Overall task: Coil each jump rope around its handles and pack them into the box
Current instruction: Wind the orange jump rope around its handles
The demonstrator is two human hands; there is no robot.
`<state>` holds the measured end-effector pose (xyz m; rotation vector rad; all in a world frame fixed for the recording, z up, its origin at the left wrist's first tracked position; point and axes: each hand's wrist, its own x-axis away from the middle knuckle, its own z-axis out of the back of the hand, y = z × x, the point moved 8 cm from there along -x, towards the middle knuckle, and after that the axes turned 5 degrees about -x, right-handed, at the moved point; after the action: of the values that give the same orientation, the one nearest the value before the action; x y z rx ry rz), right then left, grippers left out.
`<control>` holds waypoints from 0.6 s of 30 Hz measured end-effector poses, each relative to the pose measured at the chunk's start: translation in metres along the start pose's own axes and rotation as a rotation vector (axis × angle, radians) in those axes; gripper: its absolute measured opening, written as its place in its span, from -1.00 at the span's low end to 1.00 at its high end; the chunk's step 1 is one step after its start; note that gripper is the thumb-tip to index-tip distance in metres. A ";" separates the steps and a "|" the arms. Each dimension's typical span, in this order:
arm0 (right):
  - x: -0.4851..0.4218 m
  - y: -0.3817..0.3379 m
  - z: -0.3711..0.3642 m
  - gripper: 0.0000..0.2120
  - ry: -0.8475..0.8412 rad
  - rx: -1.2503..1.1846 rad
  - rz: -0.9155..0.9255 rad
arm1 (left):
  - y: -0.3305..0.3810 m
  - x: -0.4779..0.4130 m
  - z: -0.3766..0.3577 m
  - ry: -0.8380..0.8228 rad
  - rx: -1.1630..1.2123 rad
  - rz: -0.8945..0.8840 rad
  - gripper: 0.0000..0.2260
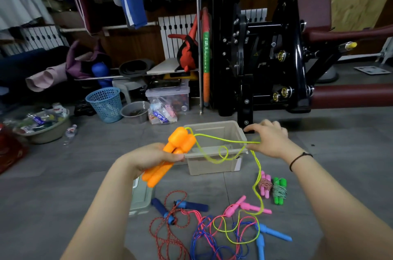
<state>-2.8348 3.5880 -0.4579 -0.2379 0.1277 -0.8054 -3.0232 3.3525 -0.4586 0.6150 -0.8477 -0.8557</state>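
Left hand [155, 158] grips both orange handles [180, 142], held together, in front of the box [212, 167]. Right hand [271, 140] pinches the yellow-green rope [221, 140], pulled taut across the box opening. Rope slack trails down to the floor, past the coiled pink rope [265, 184] and coiled green rope [279, 190].

Orange handles [170, 153] were paired and tilted just left of the open beige box [212, 167]. Their yellow-green cord [234, 141] crossed its rim. Coiled pink rope [265, 184] and coiled green rope [279, 190] lay right of the box. Uncoiled ropes [214, 232] lay tangled on the floor.
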 end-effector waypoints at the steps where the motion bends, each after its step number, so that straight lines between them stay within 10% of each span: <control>1: 0.001 -0.007 -0.004 -0.46 -0.021 -0.035 0.020 | 0.002 -0.002 -0.001 0.010 0.044 -0.006 -0.65; 12: 0.032 -0.126 0.014 -0.53 -0.251 -1.466 0.390 | 0.063 0.001 -0.082 -0.564 0.615 -0.184 -0.70; 18: 0.026 -0.113 0.025 -0.52 -0.111 -1.073 0.343 | 0.061 -0.008 -0.092 -0.546 0.543 -0.148 -0.78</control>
<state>-2.8910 3.4974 -0.4053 -1.2350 0.4800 -0.3121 -2.9251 3.4034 -0.4649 0.9435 -1.5734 -0.9485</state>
